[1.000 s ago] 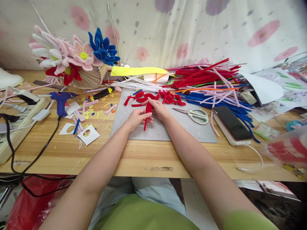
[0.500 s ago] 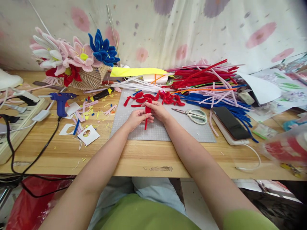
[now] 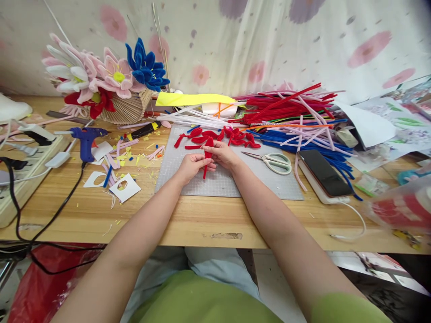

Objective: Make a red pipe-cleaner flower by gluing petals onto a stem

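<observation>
Both hands meet over the grey cutting mat (image 3: 218,184), pinching one red pipe-cleaner petal (image 3: 208,154). My left hand (image 3: 193,167) is closed on the petal's lower part, and its narrow stem points down toward me. Higher up, my right hand (image 3: 222,154) grips the rounded top between thumb and fingers. Just beyond the hands lie several more red pipe-cleaner petals (image 3: 238,137) along the mat's far side. To the right, scissors (image 3: 278,163) with pale handles rest on the mat, their blades pointing left.
A blue glue gun (image 3: 86,142) stands left, near a power strip (image 3: 30,175) and black cable. Fuzzy flowers (image 3: 117,76) sit back left. Bundled pipe cleaners (image 3: 286,112) line the back. A phone (image 3: 323,172) lies right, beside a plastic cup (image 3: 402,204).
The red petal sits slightly more tilted between the fingers, and the fingers have shifted a little on it. The camera view has moved slightly; the other things lie as before.
</observation>
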A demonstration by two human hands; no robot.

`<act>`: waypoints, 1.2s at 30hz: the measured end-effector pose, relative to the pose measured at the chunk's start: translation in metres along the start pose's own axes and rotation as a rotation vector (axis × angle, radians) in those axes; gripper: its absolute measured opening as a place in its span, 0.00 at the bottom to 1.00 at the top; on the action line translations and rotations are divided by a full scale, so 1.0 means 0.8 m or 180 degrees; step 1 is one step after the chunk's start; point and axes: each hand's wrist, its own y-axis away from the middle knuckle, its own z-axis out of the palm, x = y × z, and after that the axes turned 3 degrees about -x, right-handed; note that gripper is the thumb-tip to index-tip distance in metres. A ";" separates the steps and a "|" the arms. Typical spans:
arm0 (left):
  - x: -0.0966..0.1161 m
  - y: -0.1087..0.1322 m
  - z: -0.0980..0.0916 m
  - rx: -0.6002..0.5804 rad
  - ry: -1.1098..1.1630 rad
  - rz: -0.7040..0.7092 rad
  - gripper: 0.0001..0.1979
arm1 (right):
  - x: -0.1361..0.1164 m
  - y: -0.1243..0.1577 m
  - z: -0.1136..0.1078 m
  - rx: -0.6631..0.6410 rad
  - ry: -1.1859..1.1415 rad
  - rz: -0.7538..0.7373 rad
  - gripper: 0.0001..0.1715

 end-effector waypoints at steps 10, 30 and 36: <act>-0.003 0.003 0.008 0.0310 0.0024 0.0414 0.21 | -0.001 0.002 0.002 -0.0615 0.0082 0.0297 0.24; 0.003 -0.012 -0.014 0.1555 -0.1528 0.1078 0.11 | 0.008 -0.005 0.037 0.0332 0.0084 -0.0359 0.25; -0.002 -0.019 -0.013 0.1708 -0.0614 0.1293 0.10 | 0.008 -0.005 0.040 0.0521 0.0751 -0.0204 0.27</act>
